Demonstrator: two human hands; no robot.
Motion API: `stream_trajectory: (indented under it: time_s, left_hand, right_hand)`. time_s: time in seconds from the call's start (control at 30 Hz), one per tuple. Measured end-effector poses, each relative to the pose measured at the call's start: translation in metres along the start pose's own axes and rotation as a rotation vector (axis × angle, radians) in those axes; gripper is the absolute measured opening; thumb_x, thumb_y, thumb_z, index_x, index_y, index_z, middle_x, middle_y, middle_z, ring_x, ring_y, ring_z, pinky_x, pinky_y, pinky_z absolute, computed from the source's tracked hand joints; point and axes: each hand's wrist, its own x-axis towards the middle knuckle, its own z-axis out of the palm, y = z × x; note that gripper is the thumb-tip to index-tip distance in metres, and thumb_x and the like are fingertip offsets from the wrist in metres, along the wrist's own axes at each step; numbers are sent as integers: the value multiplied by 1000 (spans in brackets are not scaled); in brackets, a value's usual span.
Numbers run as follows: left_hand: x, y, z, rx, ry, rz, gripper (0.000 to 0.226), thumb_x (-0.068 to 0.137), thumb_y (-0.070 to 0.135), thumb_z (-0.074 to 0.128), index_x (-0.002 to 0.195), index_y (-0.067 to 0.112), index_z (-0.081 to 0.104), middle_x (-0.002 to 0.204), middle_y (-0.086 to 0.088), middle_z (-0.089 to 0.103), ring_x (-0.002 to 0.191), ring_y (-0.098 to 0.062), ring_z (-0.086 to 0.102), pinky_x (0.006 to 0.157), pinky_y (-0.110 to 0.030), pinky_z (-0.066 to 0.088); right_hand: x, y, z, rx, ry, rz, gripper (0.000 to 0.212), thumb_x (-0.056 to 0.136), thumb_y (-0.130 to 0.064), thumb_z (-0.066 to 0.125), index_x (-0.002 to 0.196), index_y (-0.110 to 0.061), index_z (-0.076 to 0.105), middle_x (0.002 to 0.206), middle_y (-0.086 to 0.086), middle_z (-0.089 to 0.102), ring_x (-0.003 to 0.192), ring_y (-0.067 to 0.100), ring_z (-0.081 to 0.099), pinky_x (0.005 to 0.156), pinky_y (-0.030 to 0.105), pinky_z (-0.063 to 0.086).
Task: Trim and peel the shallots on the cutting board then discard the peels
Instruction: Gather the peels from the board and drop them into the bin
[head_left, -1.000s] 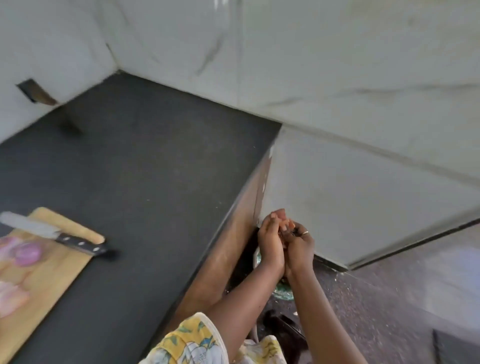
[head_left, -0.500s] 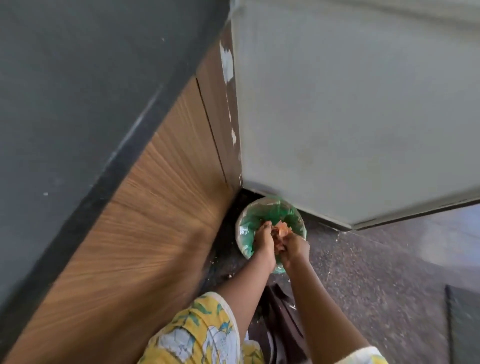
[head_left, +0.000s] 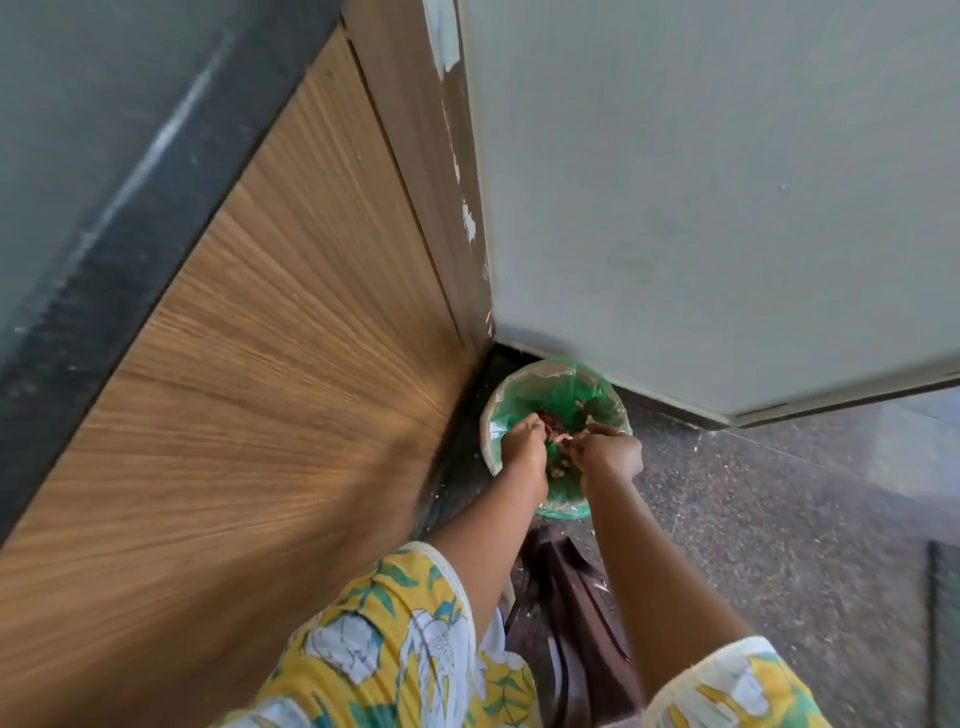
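Down on the floor stands a small round bin (head_left: 519, 384) lined with a green plastic bag, tucked in the corner between cabinet and wall. Both my hands are over its mouth. My left hand (head_left: 524, 447) and my right hand (head_left: 608, 454) are slightly apart, fingers loosened and pointing down into the bin. Reddish-pink shallot peels (head_left: 550, 426) lie loose between the fingertips and on the liner below. The cutting board, the knife and the shallots are out of view.
A wooden cabinet front (head_left: 260, 364) rises on the left under the dark countertop edge (head_left: 104, 208). A pale wall panel (head_left: 727, 208) stands behind the bin. The floor (head_left: 779, 519) is speckled stone, with a dark brown object (head_left: 571, 597) by my legs and a dark mat (head_left: 943, 623) at far right.
The view dropped from the counter to the floor bin. My hands, pressed together around the peels, lowered over the bin and then parted, and peels now lie loose in the liner.
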Motion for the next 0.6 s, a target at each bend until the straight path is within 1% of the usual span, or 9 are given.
stream_trajectory:
  time_s: [0.07, 0.17, 0.23, 0.3, 0.33, 0.4, 0.47, 0.53, 0.6]
  left_hand:
    - [-9, 3, -1, 19, 21, 63, 33, 89, -4, 52, 122, 2, 57, 115, -11, 63, 98, -18, 60, 97, -29, 46]
    - [-32, 16, -4, -15, 3, 106, 22, 83, -7, 60, 104, -2, 65, 84, -10, 67, 72, -16, 63, 77, -24, 55]
    - [-55, 28, -4, -14, 5, 129, 2, 80, 1, 68, 82, 2, 67, 71, -7, 66, 62, -14, 62, 59, -19, 54]
    - [-82, 43, -2, 27, 22, 183, 22, 79, 23, 72, 68, 6, 65, 61, -4, 65, 57, -15, 61, 50, -20, 49]
    - [-97, 52, 0, 51, 15, 208, 31, 80, 35, 70, 70, 7, 66, 61, -3, 65, 58, -16, 61, 52, -22, 49]
    - [-134, 70, 2, 125, -52, 200, 43, 85, 50, 59, 88, 8, 68, 72, -1, 65, 70, -18, 62, 68, -30, 52]
    - [-171, 87, 1, 181, -108, 198, 52, 89, 51, 50, 105, 4, 64, 79, -3, 61, 79, -19, 57, 79, -36, 49]
    - [-208, 104, -1, 248, -127, 291, 49, 92, 47, 46, 104, 3, 65, 92, -9, 65, 87, -22, 61, 82, -34, 48]
    - [-244, 123, -7, 306, -152, 441, 45, 95, 42, 42, 100, 4, 66, 104, -16, 68, 99, -27, 63, 90, -35, 49]
  right_hand:
    - [-6, -5, -3, 6, 30, -23, 15, 76, -5, 73, 66, -14, 66, 71, 9, 65, 77, 28, 69, 73, 42, 59]
    - [-30, -21, -9, -6, 45, -93, 10, 78, -19, 74, 84, -11, 74, 79, 8, 71, 71, 23, 68, 72, 36, 59]
    - [-54, -36, -17, -5, 32, -134, 17, 83, -14, 66, 98, -16, 73, 91, 4, 69, 78, 19, 61, 78, 27, 52]
    - [-81, -51, -27, 21, 41, -173, 22, 85, -11, 63, 104, -16, 72, 101, 8, 70, 82, 19, 56, 76, 26, 45]
    - [-95, -59, -32, 43, 44, -180, 20, 85, -14, 64, 103, -13, 73, 102, 10, 70, 81, 20, 56, 75, 26, 44]
    - [-126, -75, -39, 71, 39, -199, 20, 84, -23, 67, 99, -11, 73, 97, 11, 69, 82, 25, 60, 76, 28, 45]
    - [-159, -88, -43, 93, 28, -249, 15, 84, -25, 66, 93, -15, 73, 97, 10, 71, 91, 28, 64, 87, 34, 50]
    - [-190, -100, -46, 112, 18, -348, 14, 86, -22, 61, 93, -17, 72, 102, 14, 71, 100, 31, 64, 93, 42, 49]
    - [-229, -115, -49, 99, -84, -450, 15, 92, -21, 56, 96, -13, 68, 100, 15, 69, 102, 34, 62, 89, 41, 48]
